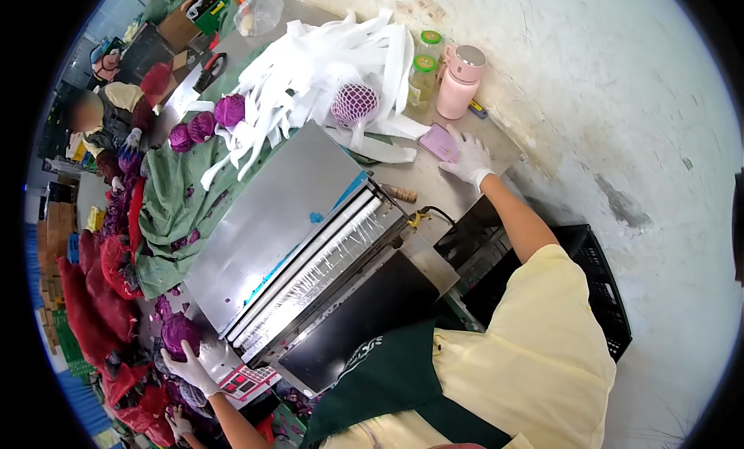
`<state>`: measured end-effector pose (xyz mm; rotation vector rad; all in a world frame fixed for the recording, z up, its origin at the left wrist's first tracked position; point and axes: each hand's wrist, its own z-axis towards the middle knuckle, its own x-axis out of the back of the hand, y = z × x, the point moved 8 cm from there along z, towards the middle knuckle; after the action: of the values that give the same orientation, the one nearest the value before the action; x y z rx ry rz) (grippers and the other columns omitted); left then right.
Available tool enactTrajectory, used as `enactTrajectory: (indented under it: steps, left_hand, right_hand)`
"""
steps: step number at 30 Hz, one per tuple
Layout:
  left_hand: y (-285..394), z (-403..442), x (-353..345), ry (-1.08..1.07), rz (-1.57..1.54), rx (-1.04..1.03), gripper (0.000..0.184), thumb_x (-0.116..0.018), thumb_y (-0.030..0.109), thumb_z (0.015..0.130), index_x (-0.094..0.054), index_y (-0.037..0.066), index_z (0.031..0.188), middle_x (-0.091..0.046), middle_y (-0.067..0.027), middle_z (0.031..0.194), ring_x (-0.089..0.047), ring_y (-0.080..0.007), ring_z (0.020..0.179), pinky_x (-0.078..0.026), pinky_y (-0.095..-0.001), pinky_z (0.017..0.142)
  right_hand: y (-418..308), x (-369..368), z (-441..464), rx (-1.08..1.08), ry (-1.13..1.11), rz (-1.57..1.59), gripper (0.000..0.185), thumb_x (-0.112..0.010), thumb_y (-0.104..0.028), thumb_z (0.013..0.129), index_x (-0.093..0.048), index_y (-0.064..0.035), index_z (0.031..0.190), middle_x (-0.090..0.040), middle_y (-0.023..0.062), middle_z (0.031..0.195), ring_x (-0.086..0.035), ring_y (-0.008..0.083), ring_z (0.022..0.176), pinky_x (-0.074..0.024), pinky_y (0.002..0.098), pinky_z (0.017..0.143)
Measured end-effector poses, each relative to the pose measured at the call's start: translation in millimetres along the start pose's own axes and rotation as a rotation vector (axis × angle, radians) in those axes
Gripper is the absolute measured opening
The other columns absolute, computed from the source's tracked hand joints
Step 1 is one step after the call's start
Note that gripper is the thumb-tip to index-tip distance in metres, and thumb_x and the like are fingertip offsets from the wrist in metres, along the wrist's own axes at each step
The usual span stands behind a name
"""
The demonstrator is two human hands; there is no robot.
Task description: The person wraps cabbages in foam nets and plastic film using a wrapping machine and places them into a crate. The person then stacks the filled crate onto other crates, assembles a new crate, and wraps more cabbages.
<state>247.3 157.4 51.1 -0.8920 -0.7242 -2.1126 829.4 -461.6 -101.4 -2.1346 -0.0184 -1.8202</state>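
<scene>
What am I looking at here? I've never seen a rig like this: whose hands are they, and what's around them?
No robot here: one camera on a person's head looks forward and down at their gloved hands, giving this single picture. The left hand touches a purple cabbage; I can't tell whether it grips. The right hand touches a flat pink item. Between them sits a metal machine. Beyond it lie white netting sleeves and a green cloth; a pink bottle stands nearby.

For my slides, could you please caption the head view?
Left hand on a purple cabbage, right hand touching a flat pink item, both gloved, with a metal machine between them.
</scene>
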Motion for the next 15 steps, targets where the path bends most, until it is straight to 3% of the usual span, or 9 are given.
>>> enactTrajectory:
  steps: [3,5,6,8,9,12,15]
  left_hand:
    - [17.3,8.6,8.4,0.076,0.019,-0.101,0.066,-0.066,0.031,0.087,-0.038,-0.001,0.138,-0.041,-0.0201,0.14,-0.038,-0.0336,0.13,-0.029,-0.0426,0.108]
    - [22.2,14.2,-9.2,-0.118,-0.142,-0.138,0.066,-0.066,0.028,0.087,-0.036,0.002,0.14,-0.039,-0.0204,0.142,-0.036,-0.0336,0.131,-0.029,-0.043,0.109]
    - [22.5,13.8,-13.1,-0.128,-0.078,-0.131,0.067,-0.067,0.026,0.086,-0.036,0.006,0.142,-0.04,-0.0213,0.141,-0.037,-0.0344,0.13,-0.029,-0.0419,0.108]
    - [22.2,24.2,-17.0,-0.167,-0.066,-0.105,0.067,-0.068,0.026,0.085,-0.037,0.007,0.142,-0.041,-0.022,0.14,-0.039,-0.0348,0.129,-0.03,-0.0414,0.107]
    - [22.2,30.8,-18.6,-0.2,-0.053,-0.079,0.068,-0.069,0.026,0.083,-0.038,0.008,0.141,-0.043,-0.0227,0.139,-0.041,-0.0353,0.128,-0.032,-0.0408,0.106]
    - [25.0,45.8,-37.0,-0.262,-0.144,-0.103,0.068,-0.074,0.026,0.079,-0.043,0.003,0.135,-0.048,-0.0222,0.134,-0.045,-0.0335,0.124,-0.035,-0.0395,0.104]
    - [26.5,49.9,-57.3,-0.257,-0.169,-0.1,0.067,-0.074,0.026,0.079,-0.044,-0.002,0.131,-0.045,-0.0205,0.136,-0.042,-0.0305,0.127,-0.031,-0.0377,0.107]
  right_hand:
    - [-1.5,-0.6,0.5,0.099,0.071,-0.077,0.095,-0.071,-0.048,0.07,-0.021,-0.0263,0.148,-0.046,0.0158,0.13,-0.045,0.0343,0.121,-0.0331,0.0533,0.102]
    - [-4.5,-2.0,-3.4,0.121,0.068,-0.085,0.088,-0.068,-0.048,0.073,-0.026,-0.0254,0.146,-0.047,0.0164,0.13,-0.047,0.0346,0.119,-0.0337,0.0513,0.102]
    - [-0.5,-1.2,-4.1,0.117,0.062,-0.089,0.088,-0.068,-0.048,0.073,-0.026,-0.0254,0.146,-0.047,0.0164,0.13,-0.047,0.0346,0.119,-0.0337,0.0513,0.102]
    - [12.7,14.3,-4.0,0.074,0.213,0.051,0.07,-0.064,-0.044,0.077,-0.04,-0.022,0.139,-0.051,0.0166,0.126,-0.049,0.0355,0.117,-0.0367,0.0484,0.099]
    - [22.6,12.5,-2.8,0.071,0.207,0.047,0.07,-0.064,-0.044,0.077,-0.04,-0.022,0.139,-0.051,0.0166,0.126,-0.049,0.0355,0.117,-0.0367,0.0484,0.099]
    - [62.2,21.1,-8.1,-0.01,0.383,0.254,0.041,-0.058,-0.037,0.082,-0.059,-0.0152,0.117,-0.058,0.0153,0.115,-0.052,0.0355,0.11,-0.0412,0.0442,0.095]
    - [79.3,12.6,-13.3,-0.002,0.361,0.302,0.034,-0.057,-0.035,0.083,-0.063,-0.0138,0.109,-0.06,0.0152,0.11,-0.055,0.0342,0.106,-0.0427,0.0425,0.093]
